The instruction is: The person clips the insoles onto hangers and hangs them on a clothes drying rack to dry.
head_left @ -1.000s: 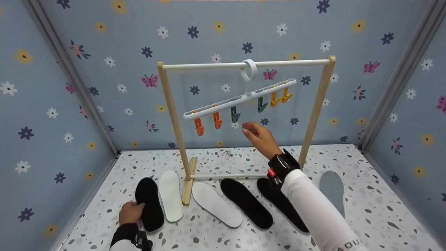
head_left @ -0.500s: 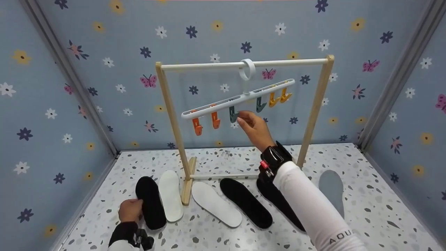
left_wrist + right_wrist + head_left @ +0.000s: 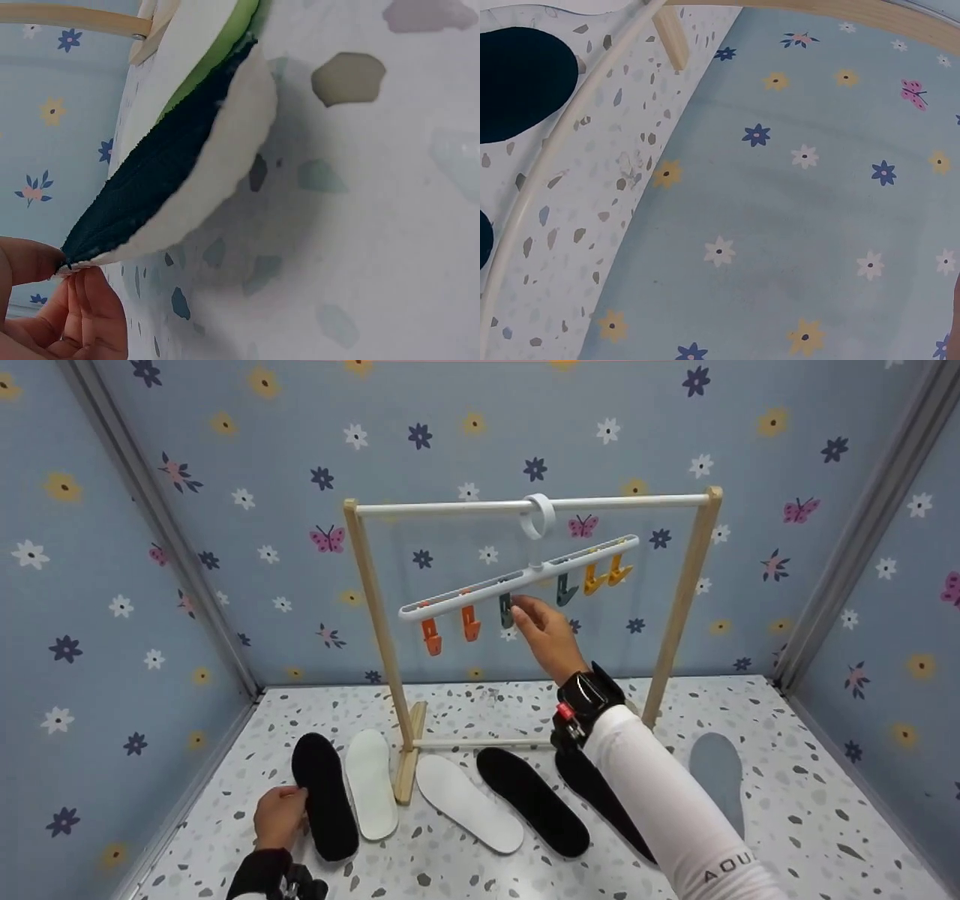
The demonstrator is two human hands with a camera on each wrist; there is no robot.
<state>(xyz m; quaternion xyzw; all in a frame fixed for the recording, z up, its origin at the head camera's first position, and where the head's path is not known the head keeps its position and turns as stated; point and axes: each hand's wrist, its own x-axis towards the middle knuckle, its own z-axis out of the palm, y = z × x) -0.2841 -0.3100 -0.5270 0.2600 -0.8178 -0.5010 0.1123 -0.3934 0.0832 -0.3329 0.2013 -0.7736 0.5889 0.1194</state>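
A black insole point(image 3: 326, 799) with a pale underside point(image 3: 225, 150) is tilted up from the speckled surface. My left hand point(image 3: 279, 816) pinches its edge between thumb and fingers, as the left wrist view shows close up. My right hand point(image 3: 551, 636) is raised at the white clip hanger point(image 3: 480, 591), its thumb and fingertips pinching a dark green clip point(image 3: 505, 611). Left of that clip hang two orange clips point(image 3: 470, 624). To its right are another dark green clip point(image 3: 564, 589) and two yellow clips point(image 3: 592, 579). Only a sliver of the right hand enters the right wrist view.
The hanger's ring point(image 3: 538, 516) hangs from the white top rail point(image 3: 442, 508) of a wooden stand point(image 3: 375, 607). Along its base lie a cream insole point(image 3: 371, 784), a white one point(image 3: 469, 804), two black ones point(image 3: 532, 802) and a grey one point(image 3: 716, 772). Flowered walls point(image 3: 285, 510) enclose the surface.
My right hand has moved up and left onto the dark green clip and its fingers have closed on it. The left hand has tilted the black insole slightly.
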